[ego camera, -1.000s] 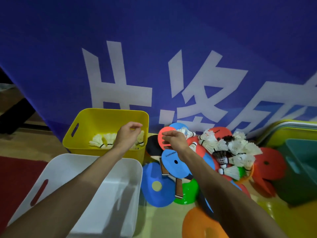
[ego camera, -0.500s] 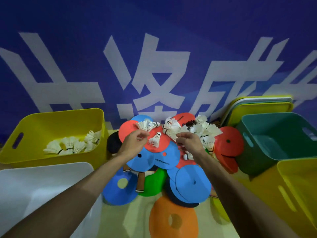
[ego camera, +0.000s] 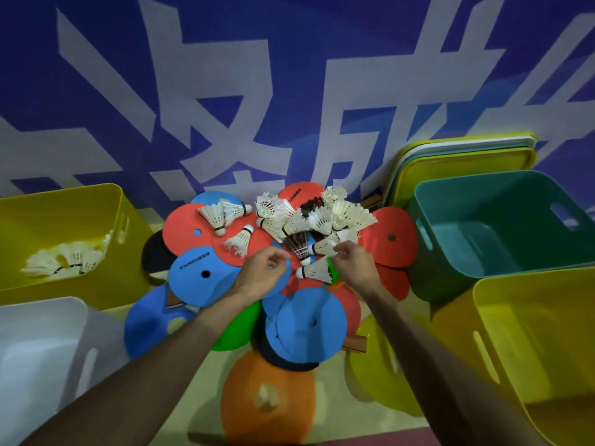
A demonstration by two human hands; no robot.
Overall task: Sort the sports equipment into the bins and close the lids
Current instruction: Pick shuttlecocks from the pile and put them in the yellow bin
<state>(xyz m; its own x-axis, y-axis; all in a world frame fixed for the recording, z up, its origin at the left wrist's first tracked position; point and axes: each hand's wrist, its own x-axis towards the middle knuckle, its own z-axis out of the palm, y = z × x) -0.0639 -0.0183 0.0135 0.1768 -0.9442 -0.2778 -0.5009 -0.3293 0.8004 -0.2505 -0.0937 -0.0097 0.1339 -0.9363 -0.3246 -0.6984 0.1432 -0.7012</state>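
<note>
Left of the teal bin (ego camera: pixel 483 201), shuttlecocks (ego camera: pixel 322 217) are lying tangled on flat discs (ego camera: pixel 183 233). The right hand (ego camera: pixel 357 265) is pinching one by its feather skirt between its fingers (ego camera: pixel 341 249). The left hand (ego camera: pixel 260 275) is hovering, fingers loosely curled, seemingly empty. Featherlight and crushable, the shuttlecocks are probably offering a firmer hold at the cork.
</note>
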